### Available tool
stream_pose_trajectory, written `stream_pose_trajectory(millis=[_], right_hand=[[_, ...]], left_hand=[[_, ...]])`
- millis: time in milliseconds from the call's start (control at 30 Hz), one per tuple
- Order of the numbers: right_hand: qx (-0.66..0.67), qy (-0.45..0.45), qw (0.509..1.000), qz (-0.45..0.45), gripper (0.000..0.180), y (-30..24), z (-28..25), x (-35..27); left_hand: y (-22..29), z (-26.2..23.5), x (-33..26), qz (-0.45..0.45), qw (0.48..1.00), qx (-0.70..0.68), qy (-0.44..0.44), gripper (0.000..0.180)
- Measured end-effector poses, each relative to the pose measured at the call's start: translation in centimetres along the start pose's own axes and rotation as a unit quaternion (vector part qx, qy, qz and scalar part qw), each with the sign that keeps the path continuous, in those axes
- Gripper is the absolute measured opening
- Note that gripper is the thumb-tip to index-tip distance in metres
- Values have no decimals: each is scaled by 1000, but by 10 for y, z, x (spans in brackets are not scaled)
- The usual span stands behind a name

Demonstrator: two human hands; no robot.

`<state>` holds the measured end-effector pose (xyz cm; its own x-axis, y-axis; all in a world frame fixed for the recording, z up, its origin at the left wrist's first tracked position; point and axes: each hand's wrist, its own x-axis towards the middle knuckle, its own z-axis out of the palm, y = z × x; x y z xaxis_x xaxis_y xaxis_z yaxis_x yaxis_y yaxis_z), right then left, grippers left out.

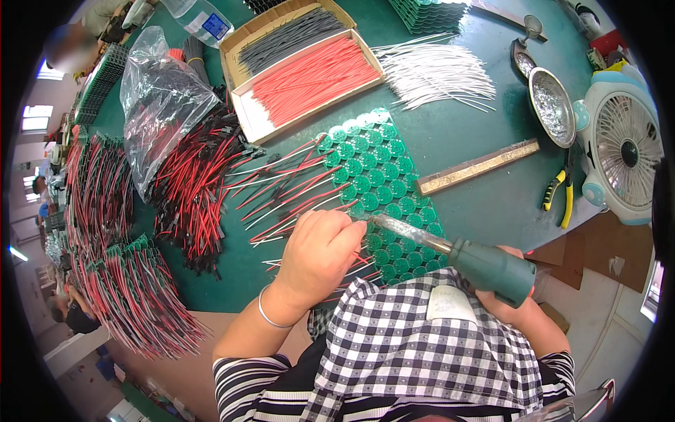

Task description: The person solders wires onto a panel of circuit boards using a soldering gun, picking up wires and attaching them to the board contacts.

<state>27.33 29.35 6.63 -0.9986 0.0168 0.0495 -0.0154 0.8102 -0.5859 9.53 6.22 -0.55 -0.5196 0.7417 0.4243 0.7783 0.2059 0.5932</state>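
Observation:
My right hand (pixel 500 307) is wrapped round the dark green handle of a soldering iron (pixel 411 232). Its metal tip points left and meets the panel of round green circuit boards (pixel 383 169) close to my left fingertips. My left hand (pixel 320 253) is closed in a pinch at the panel's left edge; what lies between the fingers is hidden. Red, white and black wires (pixel 292 200) run leftward from that edge, several passing beneath my left hand.
Behind the panel, a cardboard box (pixel 271 130) holds red and black wires, beside loose white wires (pixel 439 74). Wire bundles (pixel 190 183) and a plastic bag (pixel 165 91) lie left. To the right are a wooden bar (pixel 478 167), metal dish (pixel 552 105), yellow-black pliers (pixel 559 193) and fan (pixel 626 151).

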Motion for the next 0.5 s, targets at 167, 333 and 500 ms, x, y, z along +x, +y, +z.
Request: stream_pose_trajectory(millis=[167,333,500], right_hand=[[68,-52,992,90,21,6,-4,-7],[85,-27,991,97,30,3,-6,-7],[140,-89,983,82,28,1,-10,-1]], left_hand=[[0,0,0,-2,1000,0,2,29],[2,-2,2,-6,1000,6,-1,27],[4,-3,3,-12,999,25,31,28]])
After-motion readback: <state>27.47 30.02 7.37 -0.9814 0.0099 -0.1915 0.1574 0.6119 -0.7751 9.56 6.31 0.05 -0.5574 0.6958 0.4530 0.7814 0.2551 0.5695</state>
